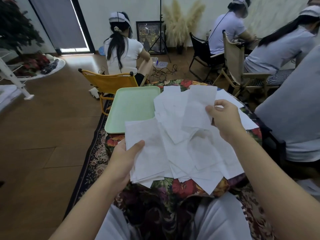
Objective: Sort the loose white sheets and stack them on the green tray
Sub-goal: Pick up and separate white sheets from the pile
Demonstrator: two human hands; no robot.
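While the left hand [123,158] grips a sheaf [147,148], right fingers [212,110] pinch one raised sheet [197,108]

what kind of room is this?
Likely a living room used as a makeshift data-collection space: people wearing head rigs on folding camp chairs, a light-stand tripod, cables on the wood floor, pampas grass decor.

We had a single wide-angle view, worn on the head, facing forward and steeply down; it sat close above the floral-clothed table [183,186], with our own forearms rising from the bottom edge. Beyond the table it reached the far wall [121,6]; straight lines bowed toward the frame's edges.
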